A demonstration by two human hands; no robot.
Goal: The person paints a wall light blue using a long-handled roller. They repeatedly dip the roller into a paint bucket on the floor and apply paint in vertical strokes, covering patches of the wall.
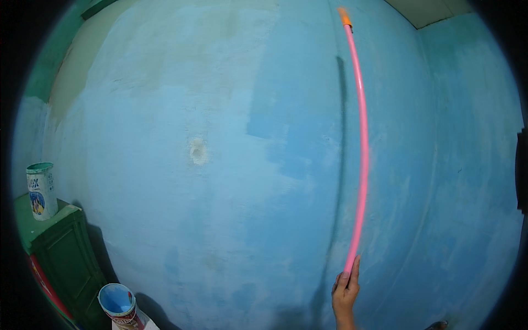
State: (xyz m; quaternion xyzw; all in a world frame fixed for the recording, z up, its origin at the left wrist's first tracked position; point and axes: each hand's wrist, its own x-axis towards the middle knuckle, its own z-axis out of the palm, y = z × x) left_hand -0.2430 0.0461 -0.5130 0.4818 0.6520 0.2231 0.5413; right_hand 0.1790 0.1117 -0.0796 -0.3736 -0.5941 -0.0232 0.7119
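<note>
My right hand (345,294) is closed round the lower end of a long pink pole (363,148), low and right of the middle. One finger lies stretched along the shaft. From the hand the pole rises almost upright in front of a blue wall (220,220). At its far upper end sits an orange piece (345,17), smeared by motion, so its kind and whether it touches the wall cannot be told. A dark, narrow shadow runs down the wall beside the pole. My left hand is out of view.
At the left, a white tub (43,192) with a green-stained rim stands on a green cabinet (66,242). Below it is an open bucket (116,308) with blue inside. A pale patch (198,151) marks the wall. A dark object (438,325) shows at the lower right edge.
</note>
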